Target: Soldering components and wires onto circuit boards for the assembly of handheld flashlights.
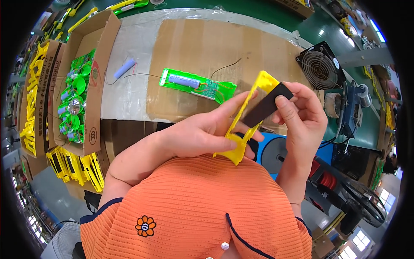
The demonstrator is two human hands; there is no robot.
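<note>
My left hand is closed around a yellow plastic housing, which it holds tilted in front of my body. Between the thumb and fingers of my right hand is a flat dark rectangular panel. The panel lies over the housing's frame; I cannot tell whether it is seated in it. Farther off, a green plastic housing rests on the cardboard, carrying a purple cylindrical battery and a small green circuit board with thin wires. A wire leads left toward a loose purple battery.
At left, a cardboard box holds green assemblies. Yellow parts fill another box beside it, and more yellow housings sit below. A cardboard sheet covers the table. A square black fan and a blue device stand right.
</note>
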